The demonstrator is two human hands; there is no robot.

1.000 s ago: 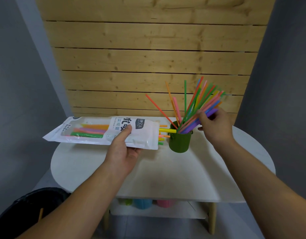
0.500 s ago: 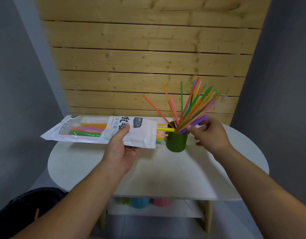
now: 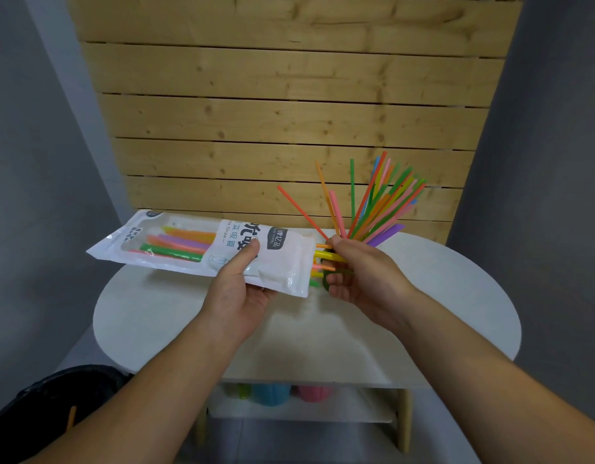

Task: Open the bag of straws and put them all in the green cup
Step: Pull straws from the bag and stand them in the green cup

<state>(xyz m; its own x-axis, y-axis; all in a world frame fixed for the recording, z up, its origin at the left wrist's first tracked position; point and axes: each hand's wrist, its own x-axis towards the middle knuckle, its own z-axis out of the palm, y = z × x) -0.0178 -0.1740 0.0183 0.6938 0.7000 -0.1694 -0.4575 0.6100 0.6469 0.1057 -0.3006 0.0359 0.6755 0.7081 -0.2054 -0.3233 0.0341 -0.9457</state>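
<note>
The bag [image 3: 282, 262], a white pouch with a clear window, is held level just left of the green cup [image 3: 325, 285], above the table. Thick orange, purple, green and pink straws [image 3: 175, 242] show through the window. A few straw ends [image 3: 323, 255], yellow, orange and green, stick out of its open mouth towards the cup. The left hand [image 3: 236, 296] grips the bag from below, thumb pressed on top.

The right hand [image 3: 366, 279] sits in front of the cup and hides nearly all of it. Its fingers curl around the jutting ends, but I cannot tell whether they actually pinch one.

A fan of thin coloured straws [image 3: 373, 209] rises from the cup, leaning right.

The cup stands on a white oval table [image 3: 440, 296]. Behind it is a wooden slat wall [image 3: 289, 112], and on a shelf below sit a blue cup [image 3: 271, 393] and a pink cup [image 3: 311, 391].
</note>
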